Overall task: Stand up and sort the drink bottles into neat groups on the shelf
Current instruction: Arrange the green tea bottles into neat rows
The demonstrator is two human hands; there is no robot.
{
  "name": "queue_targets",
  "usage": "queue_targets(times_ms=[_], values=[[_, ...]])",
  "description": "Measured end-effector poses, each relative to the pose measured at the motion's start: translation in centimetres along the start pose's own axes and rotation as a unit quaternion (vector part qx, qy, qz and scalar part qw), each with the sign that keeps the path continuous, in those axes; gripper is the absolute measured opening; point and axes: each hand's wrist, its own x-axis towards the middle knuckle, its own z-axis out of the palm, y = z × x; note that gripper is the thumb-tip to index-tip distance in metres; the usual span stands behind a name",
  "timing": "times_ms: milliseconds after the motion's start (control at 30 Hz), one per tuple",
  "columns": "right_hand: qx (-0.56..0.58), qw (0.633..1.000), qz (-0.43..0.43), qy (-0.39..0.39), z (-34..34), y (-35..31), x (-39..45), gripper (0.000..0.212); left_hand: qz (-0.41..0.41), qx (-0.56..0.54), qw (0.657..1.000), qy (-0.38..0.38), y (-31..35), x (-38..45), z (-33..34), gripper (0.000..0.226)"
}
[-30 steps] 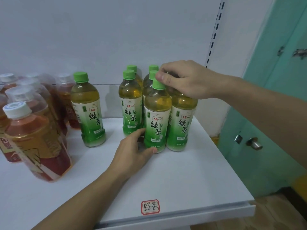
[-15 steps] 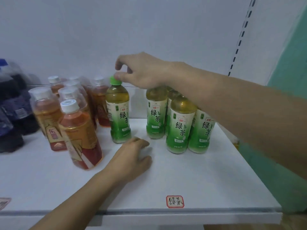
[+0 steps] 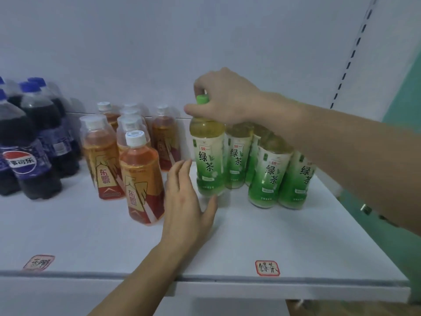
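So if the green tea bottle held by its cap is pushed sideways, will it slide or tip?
Probably it tips before it slides: the green tea bottle is tall and narrow, and the right hand grips only its cap. It looks nearly full, so fairly heavy. The open left hand near its base could steady it.

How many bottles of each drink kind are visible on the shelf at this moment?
Green tea bottles: 5 visible
Orange-label tea bottles: 6 visible
Dark cola bottles: at least 4, cut off by the frame edge
Total: at least 15
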Motion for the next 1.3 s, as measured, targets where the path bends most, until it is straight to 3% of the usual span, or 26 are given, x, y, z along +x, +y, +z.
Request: queue_targets(times_ms=[67,167,433,733,800,867,967,1033,1100,1200,1300], values=[[-0.002,1.000,0.016,-0.013,-0.8,-0.1,-0.8,0.063,-0.056,-0.064,0.994,-0.068,0.6,0.2,-0.1,0.085],[-0.010,0.999,0.036,-0.033,-1.2,0.0,-2.1,0.066,-0.143,-0.193,0.959,-0.148,1.0,1.2,0.1,0.056],[-0.051,0.989,0.106,-0.095,-2.7,2.5,-4.6,0.053,-0.160,-0.202,0.953,-0.162,1.2,3.1,2.8,0.068],[-0.020,0.983,0.154,-0.096,-1.8,2.7,-6.7,0.055,-0.090,-0.071,0.981,-0.158,0.6,3.2,4.8,0.070],[0.019,0.986,0.162,-0.018,-1.9,3.0,-7.9,0.048,-0.079,-0.070,0.981,-0.160,0.5,3.2,5.0,0.067],[0.093,0.970,0.168,0.149,-1.7,3.9,-10.1,0.031,-0.073,-0.071,0.981,-0.163,0.2,3.3,5.3,0.065],[0.173,0.870,0.204,0.414,-0.5,5.6,-15.0,0.006,-0.065,-0.060,0.982,-0.166,-0.3,3.3,5.6,0.063],[0.188,0.820,0.242,0.484,2.0,6.9,-18.7,0.013,-0.051,-0.041,0.983,-0.171,-0.5,3.4,5.9,0.064],[0.219,0.812,0.300,0.449,5.6,8.4,-22.2,0.022,-0.036,-0.027,0.983,-0.180,-0.6,3.3,6.2,0.066],[0.349,0.801,0.383,0.299,9.4,9.7,-25.3,0.047,-0.024,0.001,0.984,-0.178,-0.7,3.2,6.5,0.076],[0.485,0.770,0.364,0.198,9.8,9.7,-25.6,0.064,-0.024,0.035,0.983,-0.179,-0.7,3.2,6.6,0.080]])
